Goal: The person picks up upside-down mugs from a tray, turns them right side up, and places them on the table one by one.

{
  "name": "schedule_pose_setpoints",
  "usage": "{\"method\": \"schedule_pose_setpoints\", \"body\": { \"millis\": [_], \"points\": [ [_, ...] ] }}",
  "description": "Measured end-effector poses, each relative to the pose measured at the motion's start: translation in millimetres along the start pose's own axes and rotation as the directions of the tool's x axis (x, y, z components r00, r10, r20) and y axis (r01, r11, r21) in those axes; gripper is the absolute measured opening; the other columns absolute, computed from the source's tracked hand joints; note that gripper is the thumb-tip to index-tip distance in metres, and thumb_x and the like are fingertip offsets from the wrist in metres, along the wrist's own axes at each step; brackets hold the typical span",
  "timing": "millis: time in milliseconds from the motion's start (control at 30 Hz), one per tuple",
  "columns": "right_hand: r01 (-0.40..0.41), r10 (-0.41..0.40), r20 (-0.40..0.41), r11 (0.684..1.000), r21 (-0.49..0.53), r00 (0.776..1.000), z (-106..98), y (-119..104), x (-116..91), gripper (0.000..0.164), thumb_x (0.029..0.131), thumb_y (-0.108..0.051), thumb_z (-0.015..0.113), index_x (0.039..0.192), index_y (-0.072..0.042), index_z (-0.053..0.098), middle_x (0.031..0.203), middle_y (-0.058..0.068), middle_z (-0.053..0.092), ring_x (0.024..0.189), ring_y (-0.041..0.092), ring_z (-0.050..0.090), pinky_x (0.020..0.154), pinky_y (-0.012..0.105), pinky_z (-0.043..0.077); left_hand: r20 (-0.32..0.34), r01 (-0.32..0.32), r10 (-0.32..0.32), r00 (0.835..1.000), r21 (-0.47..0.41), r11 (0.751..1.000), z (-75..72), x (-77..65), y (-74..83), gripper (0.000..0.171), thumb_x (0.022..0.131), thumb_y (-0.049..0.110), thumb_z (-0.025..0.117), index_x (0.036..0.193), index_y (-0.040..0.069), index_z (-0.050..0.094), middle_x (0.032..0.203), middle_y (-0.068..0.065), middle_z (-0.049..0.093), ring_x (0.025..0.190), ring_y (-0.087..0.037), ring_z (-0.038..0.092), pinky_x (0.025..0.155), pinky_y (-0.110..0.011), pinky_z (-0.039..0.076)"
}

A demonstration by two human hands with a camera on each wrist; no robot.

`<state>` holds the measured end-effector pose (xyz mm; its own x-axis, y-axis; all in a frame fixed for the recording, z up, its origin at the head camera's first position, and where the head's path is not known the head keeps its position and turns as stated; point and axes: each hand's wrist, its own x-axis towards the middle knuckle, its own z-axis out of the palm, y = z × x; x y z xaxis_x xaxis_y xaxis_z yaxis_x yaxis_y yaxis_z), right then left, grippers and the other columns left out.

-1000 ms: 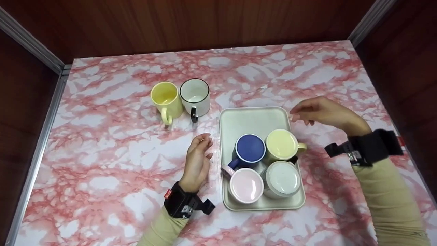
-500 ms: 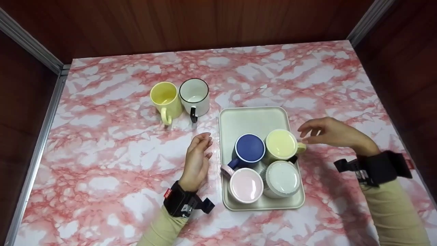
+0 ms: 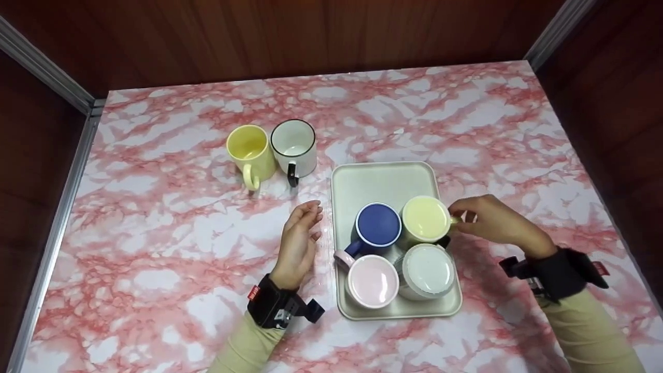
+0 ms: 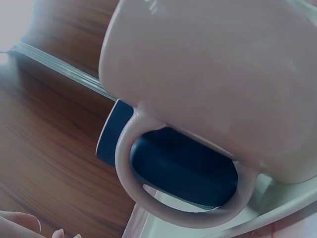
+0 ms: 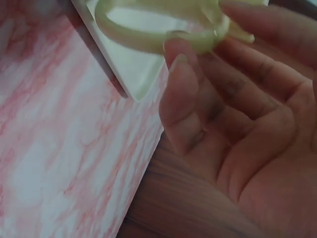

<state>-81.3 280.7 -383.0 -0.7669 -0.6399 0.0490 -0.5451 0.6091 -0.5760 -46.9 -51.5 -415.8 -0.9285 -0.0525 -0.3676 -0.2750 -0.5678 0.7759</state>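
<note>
My right hand (image 3: 492, 220) is at the right side of the tray (image 3: 383, 178), its fingertips pinching the handle (image 5: 143, 42) of an upside-down yellow mug (image 3: 426, 218). Beside that mug stands an upside-down blue mug (image 3: 378, 224). A pink mug (image 3: 373, 282) and a white mug (image 3: 428, 272), both bottom up, occupy the near end of the tray. Left of the tray, my left hand (image 3: 298, 248) holds nothing, fingers loosely bent. The pink mug's handle (image 4: 124, 153) fills much of the left wrist view, with the blue mug behind it.
Two upright mugs stand side by side beyond my left hand: a yellow one (image 3: 251, 153) and a white one (image 3: 294, 147) with a dark rim and black handle. Brown wooden panels (image 3: 311, 36) border the marbled red-and-white table (image 3: 155, 217).
My right hand has come down along the tray's right side, from near its far corner to the yellow mug's handle, which it now pinches. The left hand and the mugs stay put.
</note>
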Motion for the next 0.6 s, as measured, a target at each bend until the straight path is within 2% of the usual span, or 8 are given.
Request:
{"method": "schedule_pose_setpoints", "body": {
  "millis": [233,400,600],
  "points": [
    [-0.074,0.068,-0.061,0.991,-0.114,0.996,13,-9,3,0.017,0.072,0.005,0.070,0.072,-0.011,0.063,0.066,-0.007,0.054,0.059,0.006,0.047,0.053,0.025,0.041,0.000,0.014,-0.014,1.000,0.017,1.000,0.7,0.4,0.9,0.009,0.093,0.006,0.044,0.095,0.010,0.052,0.099,-0.003,0.050,0.092,-0.016,0.043,0.070,-0.029,0.028],
    [-0.084,0.066,-0.103,0.981,-0.174,0.992,19,-11,2,0.024,0.069,0.005,0.073,0.064,-0.012,0.057,0.061,-0.006,0.045,0.057,0.008,0.041,0.052,0.027,0.035,0.000,0.016,-0.016,1.000,0.022,1.000,1.2,0.1,1.9,0.007,0.094,0.007,0.045,0.093,0.010,0.052,0.100,-0.002,0.049,0.092,-0.017,0.044,0.070,-0.028,0.029],
    [-0.092,0.068,-0.128,0.977,-0.191,0.989,24,-11,1,0.019,0.068,0.007,0.073,0.068,-0.008,0.061,0.067,0.000,0.053,0.063,0.014,0.053,0.054,0.031,0.042,0.004,0.020,-0.020,1.000,0.023,1.000,-0.1,0.3,1.5,0.006,0.094,0.008,0.046,0.093,0.010,0.052,0.100,-0.003,0.048,0.092,-0.016,0.044,0.069,-0.028,0.029]
  ]
}}
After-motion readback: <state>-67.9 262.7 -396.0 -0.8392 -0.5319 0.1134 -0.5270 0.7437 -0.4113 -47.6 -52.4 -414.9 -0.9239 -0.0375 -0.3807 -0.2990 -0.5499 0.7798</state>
